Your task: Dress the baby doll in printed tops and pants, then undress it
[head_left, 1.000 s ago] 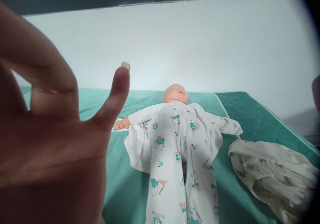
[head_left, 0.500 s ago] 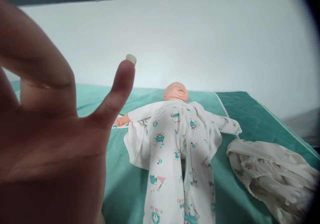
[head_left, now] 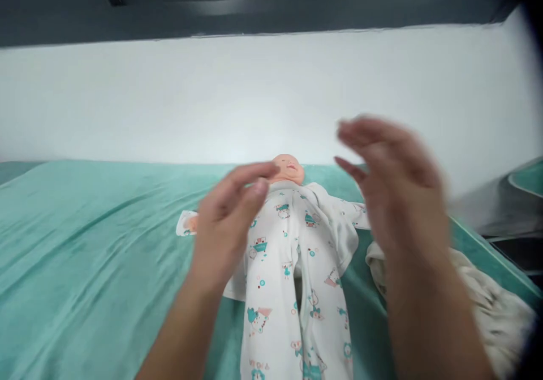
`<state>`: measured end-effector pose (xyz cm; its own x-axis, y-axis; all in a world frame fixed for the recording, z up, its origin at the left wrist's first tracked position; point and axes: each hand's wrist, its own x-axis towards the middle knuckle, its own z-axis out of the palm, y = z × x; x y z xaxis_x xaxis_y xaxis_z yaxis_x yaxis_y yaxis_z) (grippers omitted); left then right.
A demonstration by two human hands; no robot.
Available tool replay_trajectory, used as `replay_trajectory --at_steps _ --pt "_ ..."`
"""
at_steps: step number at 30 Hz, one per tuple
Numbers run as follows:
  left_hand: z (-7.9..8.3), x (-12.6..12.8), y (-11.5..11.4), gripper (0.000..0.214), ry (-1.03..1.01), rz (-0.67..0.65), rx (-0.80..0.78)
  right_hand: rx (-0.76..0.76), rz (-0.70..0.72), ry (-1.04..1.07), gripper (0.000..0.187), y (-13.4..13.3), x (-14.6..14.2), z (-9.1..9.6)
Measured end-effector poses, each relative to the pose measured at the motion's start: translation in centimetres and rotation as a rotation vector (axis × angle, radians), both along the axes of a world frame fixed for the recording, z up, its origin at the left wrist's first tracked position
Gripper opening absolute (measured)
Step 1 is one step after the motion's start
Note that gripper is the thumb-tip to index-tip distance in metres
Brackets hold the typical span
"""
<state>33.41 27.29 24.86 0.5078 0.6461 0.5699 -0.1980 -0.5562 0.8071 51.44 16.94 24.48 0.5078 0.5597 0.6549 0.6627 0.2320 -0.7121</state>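
A baby doll [head_left: 292,171] lies on its back, its head toward the wall. White printed baby clothes [head_left: 275,267] with teal and pink figures cover its body, the trouser legs stretching toward me. My left hand [head_left: 229,210] hovers above the doll's arm on the left, thumb and fingers apart with nothing between them. Raised over the doll's right-hand side in the picture, my right hand [head_left: 394,182] is blurred, its thumb apart from the fingers and nothing held. A sleeve [head_left: 356,213] lies spread out below it, and my left hand partly hides the doll's other arm.
Teal bedding [head_left: 106,255] spreads under the doll. A crumpled cream cloth [head_left: 496,312] lies at the right, partly behind my right forearm. The white wall [head_left: 169,97] rises behind the bed, with a dark beam [head_left: 254,12] above it.
One large hand filled the left side close to the camera; now both hands are farther out over the doll. The view has tilted up, showing more of the beam.
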Motion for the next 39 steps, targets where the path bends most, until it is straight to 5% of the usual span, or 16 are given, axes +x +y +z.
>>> replay_trajectory --at_steps 5,8,12,17,24,27,34,39 --pt "-4.5 3.2 1.1 0.025 0.419 -0.054 0.239 -0.449 -0.203 -0.128 0.046 4.0 3.1 -7.3" --pt "-4.9 3.5 1.1 0.027 0.528 0.009 0.397 -0.697 -0.252 -0.164 0.044 3.6 4.6 -9.8" --pt "-3.1 5.2 0.7 0.030 0.715 0.012 0.627 -0.834 -0.410 -0.191 0.033 1.4 6.1 -10.0" --pt "-1.0 11.1 0.1 0.030 1.216 -0.113 0.834 -0.826 -0.531 -0.049 0.029 0.5 7.2 -10.1" --pt "-3.5 18.3 -0.8 0.031 1.455 -0.182 0.822 -0.860 -0.385 -0.027 0.032 0.8 7.1 -10.3" --pt "-3.7 18.5 -0.4 0.032 1.449 -0.163 0.836 -0.864 -0.382 -0.006 0.031 0.4 7.6 -10.0" --pt "-0.7 15.4 2.4 0.035 1.409 -0.094 0.861 -0.870 -0.435 0.119 0.035 -0.3 8.7 -10.1" --pt "-2.4 16.3 0.8 0.035 1.473 -0.091 0.851 -0.857 -0.347 0.143 0.032 0.2 8.4 -10.7"
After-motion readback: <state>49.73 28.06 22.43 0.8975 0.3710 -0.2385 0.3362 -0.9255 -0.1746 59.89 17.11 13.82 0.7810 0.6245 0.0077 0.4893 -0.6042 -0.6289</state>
